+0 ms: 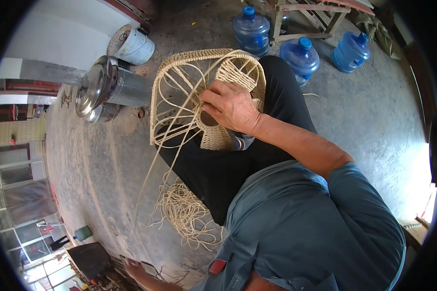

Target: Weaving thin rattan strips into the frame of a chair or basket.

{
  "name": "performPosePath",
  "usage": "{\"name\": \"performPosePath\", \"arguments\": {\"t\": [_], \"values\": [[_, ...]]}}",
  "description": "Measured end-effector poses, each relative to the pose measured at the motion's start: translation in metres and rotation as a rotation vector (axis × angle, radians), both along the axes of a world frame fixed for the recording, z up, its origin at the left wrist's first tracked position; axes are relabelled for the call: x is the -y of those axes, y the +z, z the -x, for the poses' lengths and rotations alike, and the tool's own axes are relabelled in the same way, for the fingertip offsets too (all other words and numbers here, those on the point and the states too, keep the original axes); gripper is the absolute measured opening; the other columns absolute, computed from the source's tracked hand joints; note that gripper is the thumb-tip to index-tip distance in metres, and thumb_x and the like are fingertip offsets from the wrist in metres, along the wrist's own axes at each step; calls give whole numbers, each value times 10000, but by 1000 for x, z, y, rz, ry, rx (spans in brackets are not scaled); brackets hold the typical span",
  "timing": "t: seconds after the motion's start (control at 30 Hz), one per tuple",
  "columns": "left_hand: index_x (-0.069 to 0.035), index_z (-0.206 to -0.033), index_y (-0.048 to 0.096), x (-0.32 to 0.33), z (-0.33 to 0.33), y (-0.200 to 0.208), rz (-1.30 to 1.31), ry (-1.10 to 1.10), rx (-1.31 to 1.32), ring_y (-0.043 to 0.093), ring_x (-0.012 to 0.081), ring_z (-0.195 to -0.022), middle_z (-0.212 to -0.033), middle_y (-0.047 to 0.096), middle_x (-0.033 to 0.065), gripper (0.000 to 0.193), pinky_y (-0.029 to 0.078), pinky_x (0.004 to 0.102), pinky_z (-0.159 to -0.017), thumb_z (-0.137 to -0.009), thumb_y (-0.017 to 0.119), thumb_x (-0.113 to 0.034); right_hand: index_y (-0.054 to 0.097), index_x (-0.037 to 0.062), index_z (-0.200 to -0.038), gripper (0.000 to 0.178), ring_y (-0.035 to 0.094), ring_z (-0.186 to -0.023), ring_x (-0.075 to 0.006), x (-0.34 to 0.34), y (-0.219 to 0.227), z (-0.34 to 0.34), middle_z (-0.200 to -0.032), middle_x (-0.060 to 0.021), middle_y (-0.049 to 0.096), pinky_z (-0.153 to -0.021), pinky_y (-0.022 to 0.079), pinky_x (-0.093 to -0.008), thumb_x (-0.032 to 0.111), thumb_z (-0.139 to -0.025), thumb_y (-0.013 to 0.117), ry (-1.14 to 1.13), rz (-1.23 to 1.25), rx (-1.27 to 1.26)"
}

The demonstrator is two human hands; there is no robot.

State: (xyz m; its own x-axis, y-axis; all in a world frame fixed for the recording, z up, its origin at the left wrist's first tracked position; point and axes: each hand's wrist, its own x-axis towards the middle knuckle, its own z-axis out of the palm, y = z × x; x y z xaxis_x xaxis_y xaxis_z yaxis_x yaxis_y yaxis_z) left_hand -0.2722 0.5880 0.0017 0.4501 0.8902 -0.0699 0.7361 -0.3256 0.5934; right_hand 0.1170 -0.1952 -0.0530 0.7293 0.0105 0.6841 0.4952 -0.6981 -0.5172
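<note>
A half-woven straw-coloured basket [212, 52] with a thick braided rim rests on my lap. Cord spokes fan across its left side, and tightly woven panels lie near its middle and right. My right hand [230, 106] is closed over the central ring, its fingertips pinching the cord where strands cross. A long cord [156, 154] runs from there down to the left, toward my outstretched left hand [135, 271]. That hand's fingers are bent and seem to grip the cord, though the contact is small and indistinct. Another strand leads to a loose cord pile [187, 213] on the floor.
Blue water jugs [251, 34] stand on the concrete floor ahead, beside a wooden frame [306, 35]. Ahead to the left are a white bucket [137, 46] and a shiny metal pot [94, 87]. A dark low piece of furniture [90, 259] is at the lower left.
</note>
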Motion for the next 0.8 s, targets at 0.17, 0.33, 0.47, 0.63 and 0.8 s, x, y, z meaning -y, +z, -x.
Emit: {"name": "performPosePath", "arguments": {"t": [0.17,0.33,0.47,0.63,0.8], "values": [[55,-1274,690,255,-13,-91,-515,-259,-667,683,441,-1185,-1240,723,261,458,545,509,-1039,-955,684,-273,706,150,-1045,197,717,-889,-277,11,-8,2,-1010,-54,653,-782,577,-410,147,-882,818,-5,-41,28],[49,-1232,718,169,-154,-112,-151,-611,77,717,251,-1040,-1138,765,179,346,576,390,-923,-1058,711,-250,707,131,-1055,162,711,-844,-318,8,-10,5,-983,-75,644,-719,583,-438,106,-918,789,-66,-110,-50],[-36,-1241,759,473,-295,-34,-106,-1067,359,724,249,-1045,-1119,765,142,238,551,363,-954,-1019,728,-115,712,125,-1034,118,710,-797,-341,10,-8,6,-965,-86,644,-691,580,-460,94,-936,769,-110,-124,-117],[-46,-1285,703,588,-340,-29,-95,-1200,337,740,307,-909,-1046,740,174,308,573,370,-800,-1005,760,-160,712,130,-1015,120,718,-770,-333,-2,0,8,-962,-77,658,-666,574,-455,122,-928,795,-130,-164,-176],[-49,-1292,701,544,-328,-38,-83,-1113,484,569,108,-716,-883,663,32,267,488,302,-663,-1053,706,-166,701,133,-1021,153,726,-777,-315,1,-4,4,-961,-69,663,-665,575,-443,120,-911,807,-156,-199,-190]]}}
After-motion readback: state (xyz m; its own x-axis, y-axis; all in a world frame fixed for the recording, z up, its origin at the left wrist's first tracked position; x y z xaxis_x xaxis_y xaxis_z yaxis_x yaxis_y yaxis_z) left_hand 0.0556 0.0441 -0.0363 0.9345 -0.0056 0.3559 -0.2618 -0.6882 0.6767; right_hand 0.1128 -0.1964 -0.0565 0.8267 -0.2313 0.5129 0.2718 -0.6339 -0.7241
